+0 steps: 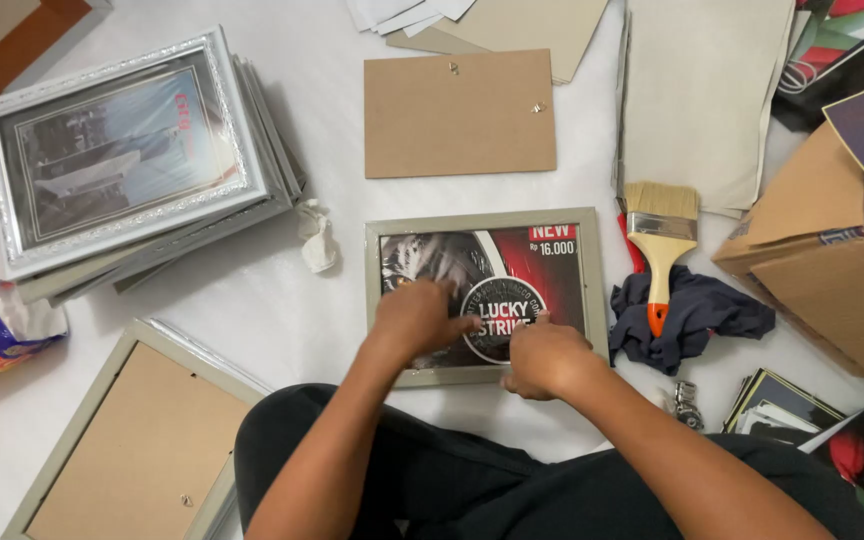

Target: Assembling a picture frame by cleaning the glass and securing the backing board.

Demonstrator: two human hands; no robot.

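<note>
Hands press on a grey-framed rectangular picture. Left hand lies flat, fingers spread; right hand has fingers curled at the lower edge, holding nothing. Orange-handled paintbrush lies beside it.

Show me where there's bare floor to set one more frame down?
The widest free patch lies between the stack of silver frames, the grey frame under both hands and the face-down frame; only a crumpled wad sits there. A narrower strip runs beside the brown backing board. The right is crowded: paintbrush, dark cloth, cardboard box.
</note>
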